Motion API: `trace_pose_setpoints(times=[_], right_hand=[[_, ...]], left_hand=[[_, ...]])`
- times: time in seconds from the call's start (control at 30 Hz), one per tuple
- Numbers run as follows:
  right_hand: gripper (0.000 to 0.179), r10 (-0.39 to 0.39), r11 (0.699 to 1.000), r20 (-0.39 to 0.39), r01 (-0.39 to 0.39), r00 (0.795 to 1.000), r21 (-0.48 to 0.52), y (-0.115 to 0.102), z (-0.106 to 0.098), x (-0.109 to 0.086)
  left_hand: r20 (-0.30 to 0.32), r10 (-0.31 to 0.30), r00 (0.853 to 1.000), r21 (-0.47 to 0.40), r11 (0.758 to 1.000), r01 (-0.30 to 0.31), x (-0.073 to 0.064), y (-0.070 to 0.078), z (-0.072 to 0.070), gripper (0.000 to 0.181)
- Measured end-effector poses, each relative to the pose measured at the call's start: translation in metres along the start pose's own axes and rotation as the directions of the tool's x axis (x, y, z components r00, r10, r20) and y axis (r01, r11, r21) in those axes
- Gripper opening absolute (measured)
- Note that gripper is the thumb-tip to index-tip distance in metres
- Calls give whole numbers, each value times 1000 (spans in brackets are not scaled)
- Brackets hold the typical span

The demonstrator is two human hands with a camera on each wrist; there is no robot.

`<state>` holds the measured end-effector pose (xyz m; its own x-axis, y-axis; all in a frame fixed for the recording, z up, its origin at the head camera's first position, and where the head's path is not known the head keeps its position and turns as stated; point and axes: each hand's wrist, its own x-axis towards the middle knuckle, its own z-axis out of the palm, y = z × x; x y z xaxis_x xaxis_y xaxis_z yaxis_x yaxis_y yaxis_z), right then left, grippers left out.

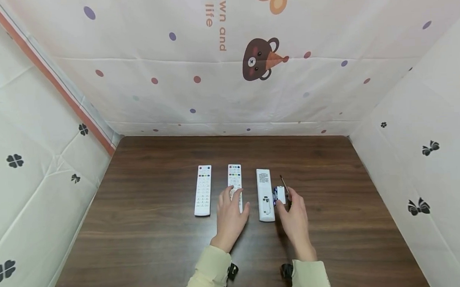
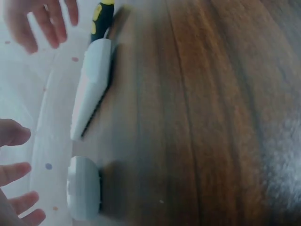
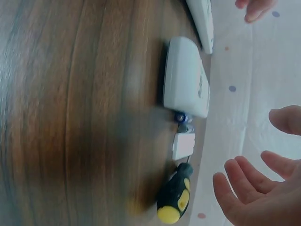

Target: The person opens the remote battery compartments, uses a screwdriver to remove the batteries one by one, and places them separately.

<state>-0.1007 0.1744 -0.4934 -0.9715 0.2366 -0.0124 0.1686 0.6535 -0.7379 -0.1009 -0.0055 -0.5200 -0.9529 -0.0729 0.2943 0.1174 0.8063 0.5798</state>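
Observation:
My left hand (image 1: 229,219) hovers over the lower half of a white remote control (image 1: 234,177) lying buttons up, its fingers loosely bent and apart from it in the left wrist view. To the right lies a second remote (image 1: 264,193), back side up, its battery compartment uncovered. Beside it are blue batteries (image 3: 181,117) and a small white battery cover (image 3: 183,146). My right hand (image 1: 295,219) is above these, fingers spread and holding nothing in the right wrist view. Near that hand lies a screwdriver (image 3: 175,194) with a black and yellow handle, mostly hidden in the head view.
Another white remote (image 1: 203,191) lies buttons up at the left of the row. All of it rests on a dark brown wooden table (image 1: 149,230). Patterned white cloth (image 1: 198,94) hangs behind the table and along both sides.

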Motion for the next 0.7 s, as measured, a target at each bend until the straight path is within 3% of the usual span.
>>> trace_pose_setpoints(times=[0.4, 0.7], right_hand=[[48, -61, 998, -57, 63, 996, 25, -6, 5, -6], [49, -22, 999, -18, 23, 1000, 37, 0, -1, -9]], left_hand=[[119, -6, 993, 135, 991, -10, -1, -8, 24, 61], [141, -109, 984, 149, 985, 88, 14, -10, 34, 68]])
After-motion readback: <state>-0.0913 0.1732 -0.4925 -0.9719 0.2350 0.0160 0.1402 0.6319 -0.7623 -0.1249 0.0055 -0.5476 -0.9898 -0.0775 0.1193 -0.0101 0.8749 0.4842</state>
